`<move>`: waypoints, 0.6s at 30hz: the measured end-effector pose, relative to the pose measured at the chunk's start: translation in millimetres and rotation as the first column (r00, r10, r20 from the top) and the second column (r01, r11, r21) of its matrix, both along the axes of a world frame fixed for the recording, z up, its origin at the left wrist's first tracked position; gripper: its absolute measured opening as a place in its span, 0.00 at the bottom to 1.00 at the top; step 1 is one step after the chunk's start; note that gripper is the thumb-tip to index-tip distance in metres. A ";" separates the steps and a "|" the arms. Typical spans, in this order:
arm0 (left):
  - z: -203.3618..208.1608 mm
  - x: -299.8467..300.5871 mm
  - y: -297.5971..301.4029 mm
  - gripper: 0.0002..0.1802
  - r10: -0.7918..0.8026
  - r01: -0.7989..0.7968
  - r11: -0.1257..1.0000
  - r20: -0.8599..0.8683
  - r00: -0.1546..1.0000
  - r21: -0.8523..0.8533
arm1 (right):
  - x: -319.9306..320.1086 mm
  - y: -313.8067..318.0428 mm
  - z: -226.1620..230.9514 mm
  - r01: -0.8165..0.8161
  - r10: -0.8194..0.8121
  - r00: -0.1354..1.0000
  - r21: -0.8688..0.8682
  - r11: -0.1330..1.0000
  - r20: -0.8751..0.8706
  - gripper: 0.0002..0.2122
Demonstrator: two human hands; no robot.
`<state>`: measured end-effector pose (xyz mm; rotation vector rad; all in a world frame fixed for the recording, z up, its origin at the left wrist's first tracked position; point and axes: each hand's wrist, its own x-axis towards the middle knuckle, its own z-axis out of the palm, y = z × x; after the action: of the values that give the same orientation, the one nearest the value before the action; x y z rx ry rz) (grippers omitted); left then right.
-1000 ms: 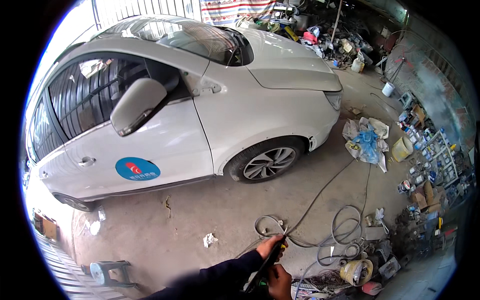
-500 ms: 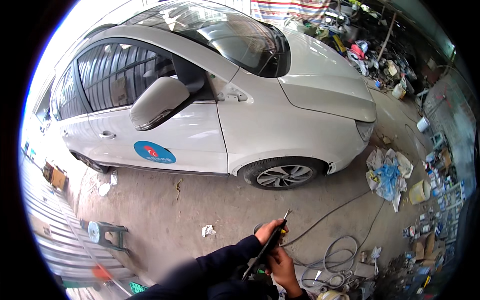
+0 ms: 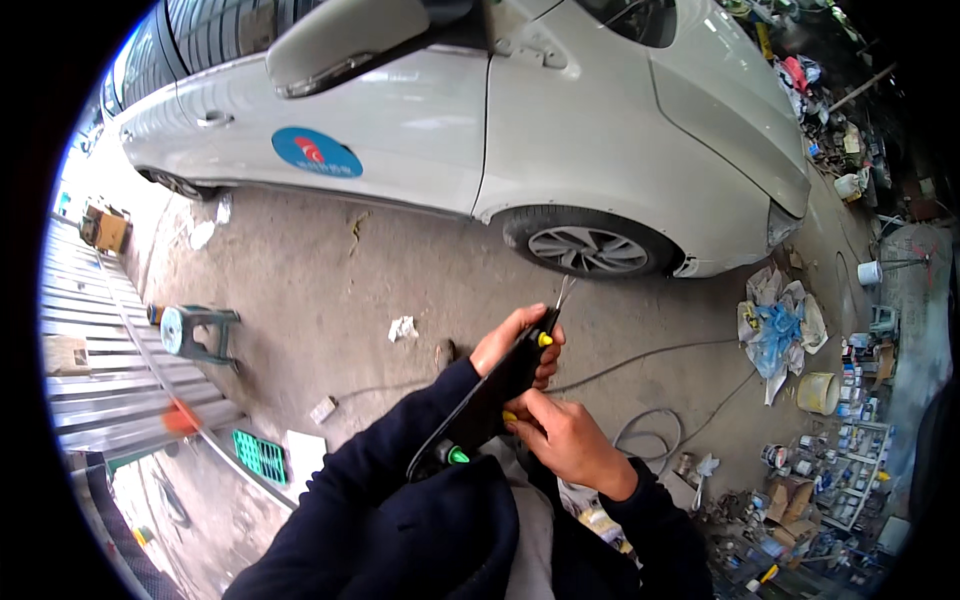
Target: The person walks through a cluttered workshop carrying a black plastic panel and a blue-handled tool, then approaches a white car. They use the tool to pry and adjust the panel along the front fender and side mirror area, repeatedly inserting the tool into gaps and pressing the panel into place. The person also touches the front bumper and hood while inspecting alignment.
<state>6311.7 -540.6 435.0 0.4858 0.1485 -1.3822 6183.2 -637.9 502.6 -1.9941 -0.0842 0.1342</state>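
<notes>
The black trim panel (image 3: 482,405) lies slantwise between the 2 hands, apart from any vehicle. A green clip (image 3: 458,456) sits at its near end. The right hand (image 3: 578,442) pinches a lower yellow clip (image 3: 509,416) with thumb and fingers; whether that clip is seated or loose, I cannot tell. The left hand (image 3: 508,338) grips the panel's far end, fingers curled around it, beside an upper yellow clip (image 3: 545,340) that seems seated. A 2-pronged metal tip (image 3: 566,290) projects just beyond. Ahead of both hands stands a white car (image 3: 590,130), its front wheel (image 3: 588,249) nearest; farther off, a fender bracket (image 3: 530,52) is uncovered, so the panel looks clipped-up in part but not fitted.
</notes>
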 end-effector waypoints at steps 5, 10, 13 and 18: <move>6.6 31.8 18.6 0.24 0.008 -0.009 0.999 -0.030 1.000 -0.042 | 36.9 19.1 1.5 -0.037 0.040 0.999 -0.094 0.995 0.026 0.09; -13.0 67.5 34.7 0.25 -0.054 0.042 0.991 -0.092 0.994 -0.124 | 73.4 42.3 0.3 -0.018 0.012 0.999 -0.142 0.990 -0.043 0.09; -17.7 87.7 44.1 0.25 -0.082 0.062 0.989 -0.157 0.984 -0.131 | 98.9 51.8 -2.2 -0.045 0.034 0.998 -0.183 0.982 -0.058 0.09; -22.2 119.7 62.4 0.25 -0.097 0.084 0.993 -0.150 0.984 -0.087 | 134.2 68.2 -8.0 -0.097 0.077 0.991 -0.177 0.979 -0.112 0.10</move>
<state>6431.4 -478.2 412.8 0.3216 0.1983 -1.5092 6317.4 -569.6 494.5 -2.1628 -0.0945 0.3127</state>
